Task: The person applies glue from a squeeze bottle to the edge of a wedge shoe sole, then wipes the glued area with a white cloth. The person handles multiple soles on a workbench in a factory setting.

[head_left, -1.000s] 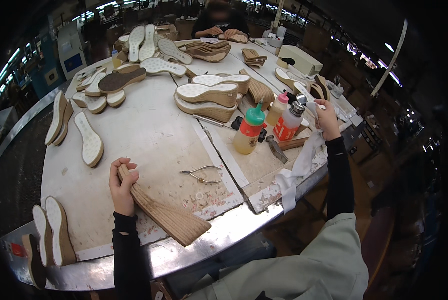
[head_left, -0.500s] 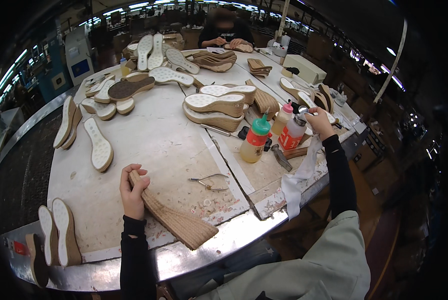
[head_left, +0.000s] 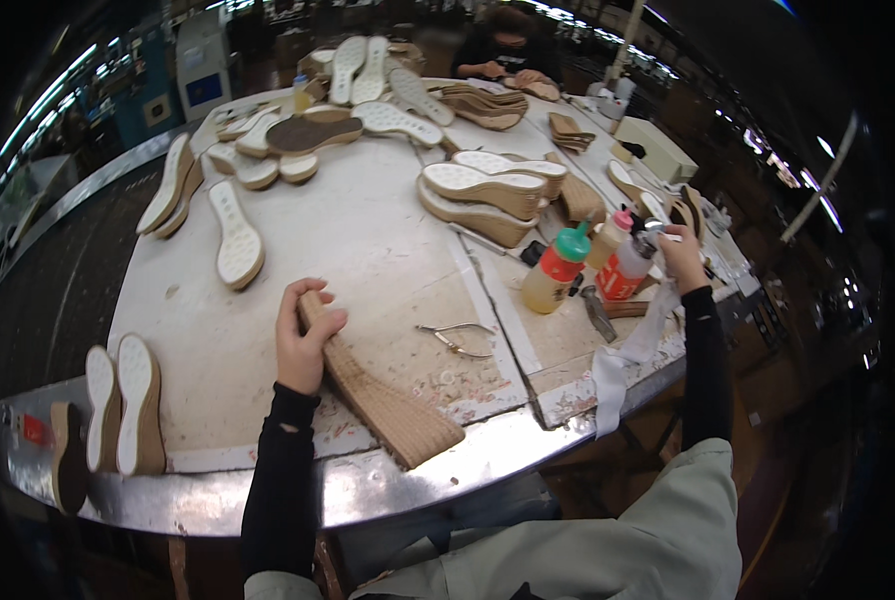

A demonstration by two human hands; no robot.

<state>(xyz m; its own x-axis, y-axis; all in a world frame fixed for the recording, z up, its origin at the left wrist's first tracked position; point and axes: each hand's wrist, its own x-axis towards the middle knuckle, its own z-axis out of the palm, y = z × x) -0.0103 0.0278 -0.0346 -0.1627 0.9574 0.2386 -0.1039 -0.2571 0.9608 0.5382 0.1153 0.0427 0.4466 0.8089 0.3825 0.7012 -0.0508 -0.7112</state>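
Note:
My left hand [head_left: 303, 345] is closed around the narrow end of a tan, woven-textured wedge shoe sole [head_left: 393, 405]. Its thick heel end points down to the right, over the table's metal front edge. To the right, my right hand [head_left: 682, 258] is closed on a white cloth strip [head_left: 623, 365], which trails down over the table edge. The fingers of this hand are against the metal-coloured top of a pale bottle with a red label [head_left: 623, 270]. Left of that bottle are a green-topped glue bottle [head_left: 556, 268] and a pink-topped bottle [head_left: 611, 236].
Metal nippers [head_left: 456, 340] and a hammer [head_left: 600, 315] lie on the worn white table [head_left: 338, 220]. Stacked wedge soles [head_left: 483, 205] stand mid-table, with more piled behind. A sole pair [head_left: 140, 405] stands at the near left. Across the table a person [head_left: 508, 60] handles a sole.
The view has turned, so the table sits higher and further right in the picture. Both hands keep their holds, my right hand still at the bottle top.

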